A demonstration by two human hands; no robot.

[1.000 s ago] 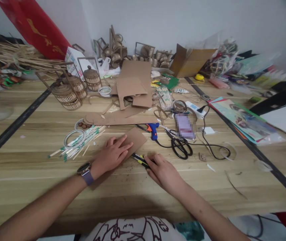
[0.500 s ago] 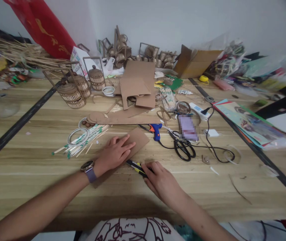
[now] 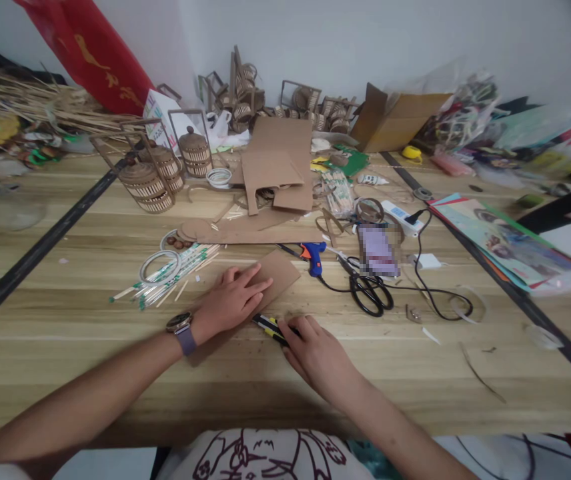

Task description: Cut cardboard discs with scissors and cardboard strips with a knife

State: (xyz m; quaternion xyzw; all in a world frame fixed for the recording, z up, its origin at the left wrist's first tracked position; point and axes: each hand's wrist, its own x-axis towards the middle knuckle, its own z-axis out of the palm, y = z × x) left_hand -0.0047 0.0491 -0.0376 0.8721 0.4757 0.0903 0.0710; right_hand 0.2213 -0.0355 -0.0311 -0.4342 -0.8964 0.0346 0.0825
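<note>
My left hand point(image 3: 233, 297) lies flat with fingers spread on a piece of brown cardboard point(image 3: 281, 272), pressing it against the wooden table. My right hand point(image 3: 315, 343) is closed around a black and yellow utility knife point(image 3: 269, 328). The knife's front end points up and left, close to the cardboard's lower edge; whether the blade touches it I cannot tell. Beyond the cardboard lie a blue glue gun point(image 3: 316, 259) and black-handled scissors point(image 3: 371, 293). Wrapped sticks point(image 3: 178, 275) and a white ring point(image 3: 160, 268) are left of my left hand.
A long cardboard strip point(image 3: 260, 233) and larger cardboard pieces point(image 3: 283, 143) lie farther back. Small lidded baskets point(image 3: 145, 187) stand at the left. A phone point(image 3: 379, 250), a power strip point(image 3: 401, 217) and a black cable point(image 3: 430, 293) are to the right.
The view has shifted slightly. My left hand keeps its place on the cardboard, and the right hand with the utility knife has barely moved.
</note>
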